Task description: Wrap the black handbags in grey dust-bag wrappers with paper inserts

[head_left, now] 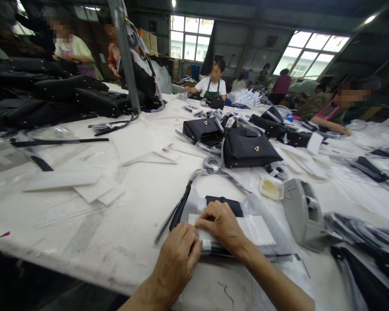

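Note:
A black handbag lies flat at the table's near edge, partly covered by a white foam sheet and clear plastic film. My left hand is closed with fingers curled at the left end of the foam sheet. Right beside it, my right hand pinches at the same end, thumb and fingers together. Both sets of fingertips are partly hidden. A wrapped strap runs up from the bag's left side to a coiled, film-wrapped strap behind it.
A grey tape dispenser and a small white dish stand to the right. Finished black handbags lie ahead. White foam sheets lie left, before a heap of black bags and a metal post. Co-workers sit around the table.

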Motion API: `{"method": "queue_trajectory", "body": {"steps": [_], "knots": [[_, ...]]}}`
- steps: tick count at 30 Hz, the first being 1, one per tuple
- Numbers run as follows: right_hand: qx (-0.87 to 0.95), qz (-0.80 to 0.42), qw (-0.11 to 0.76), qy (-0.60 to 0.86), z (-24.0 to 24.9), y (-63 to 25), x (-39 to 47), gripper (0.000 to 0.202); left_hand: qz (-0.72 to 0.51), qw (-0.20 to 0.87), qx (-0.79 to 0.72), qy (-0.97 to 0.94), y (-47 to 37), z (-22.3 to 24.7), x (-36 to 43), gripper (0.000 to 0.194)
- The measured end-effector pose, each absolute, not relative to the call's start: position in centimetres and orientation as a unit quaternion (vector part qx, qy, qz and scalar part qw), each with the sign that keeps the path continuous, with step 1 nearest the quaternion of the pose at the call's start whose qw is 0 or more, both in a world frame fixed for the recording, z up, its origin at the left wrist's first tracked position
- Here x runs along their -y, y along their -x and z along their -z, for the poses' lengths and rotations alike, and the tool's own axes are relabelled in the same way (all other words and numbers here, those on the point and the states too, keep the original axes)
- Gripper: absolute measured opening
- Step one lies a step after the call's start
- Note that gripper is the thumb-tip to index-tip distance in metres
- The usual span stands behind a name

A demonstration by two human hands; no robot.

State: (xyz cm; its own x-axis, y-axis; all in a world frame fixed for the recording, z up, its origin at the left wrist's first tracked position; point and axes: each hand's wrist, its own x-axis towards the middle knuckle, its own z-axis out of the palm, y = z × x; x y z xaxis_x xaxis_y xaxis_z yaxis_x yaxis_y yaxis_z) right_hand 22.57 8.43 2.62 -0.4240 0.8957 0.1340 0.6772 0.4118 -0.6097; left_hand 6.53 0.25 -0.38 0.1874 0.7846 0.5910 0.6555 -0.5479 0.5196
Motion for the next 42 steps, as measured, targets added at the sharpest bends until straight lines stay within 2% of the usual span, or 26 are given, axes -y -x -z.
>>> {"method": "queue_trajectory", "body": {"steps": [2, 6, 13, 19, 21, 24, 30, 36, 39, 42], "knots": [[0.805, -0.246, 0.216, 0.495, -2.7, -22.5, -8.5, 0.014, -0.434, 0.053, -0.441, -0.784, -5.6, 0.5, 0.8, 0.016], [0.801, -0.251, 0.202, 0.505, -2.8, -22.4, -8.6, 0.012, -0.386, -0.006, -0.406, -0.828, -3.7, 0.7, 2.6, 0.039], [0.803, -0.222, 0.179, 0.524, -3.5, -21.7, -8.3, 0.015, -0.376, 0.082, -0.439, -0.812, -3.4, -0.3, 2.0, 0.053], [0.827, -0.135, 0.326, 0.437, -3.5, -21.7, -7.2, 0.014, -0.343, 0.08, -0.426, -0.833, -4.1, -0.9, 1.8, 0.065], [0.824, -0.128, 0.346, 0.431, -3.2, -21.8, -7.1, 0.014, -0.335, 0.087, -0.424, -0.837, -4.1, -1.0, 1.9, 0.067], [0.826, -0.106, 0.32, 0.452, -2.6, -21.9, -7.2, 0.016, -0.329, 0.078, -0.418, -0.843, -4.0, -1.0, 2.0, 0.063], [0.819, -0.091, 0.282, 0.491, -2.3, -21.6, -7.1, 0.017, -0.31, 0.031, -0.423, -0.851, -4.9, -1.0, 2.2, 0.039], [0.808, -0.084, 0.31, 0.494, -2.1, -21.8, -6.7, 0.016, -0.28, -0.016, -0.465, -0.84, -5.8, -1.2, 1.9, 0.022], [0.806, -0.069, 0.337, 0.483, -1.7, -22.1, -6.6, 0.014, -0.286, -0.025, -0.469, -0.836, -6.0, -1.0, 1.8, 0.021], [0.803, -0.078, 0.323, 0.494, -1.6, -22.1, -6.6, 0.017, -0.292, -0.037, -0.469, -0.833, -6.1, -0.7, 1.9, 0.027]]}}
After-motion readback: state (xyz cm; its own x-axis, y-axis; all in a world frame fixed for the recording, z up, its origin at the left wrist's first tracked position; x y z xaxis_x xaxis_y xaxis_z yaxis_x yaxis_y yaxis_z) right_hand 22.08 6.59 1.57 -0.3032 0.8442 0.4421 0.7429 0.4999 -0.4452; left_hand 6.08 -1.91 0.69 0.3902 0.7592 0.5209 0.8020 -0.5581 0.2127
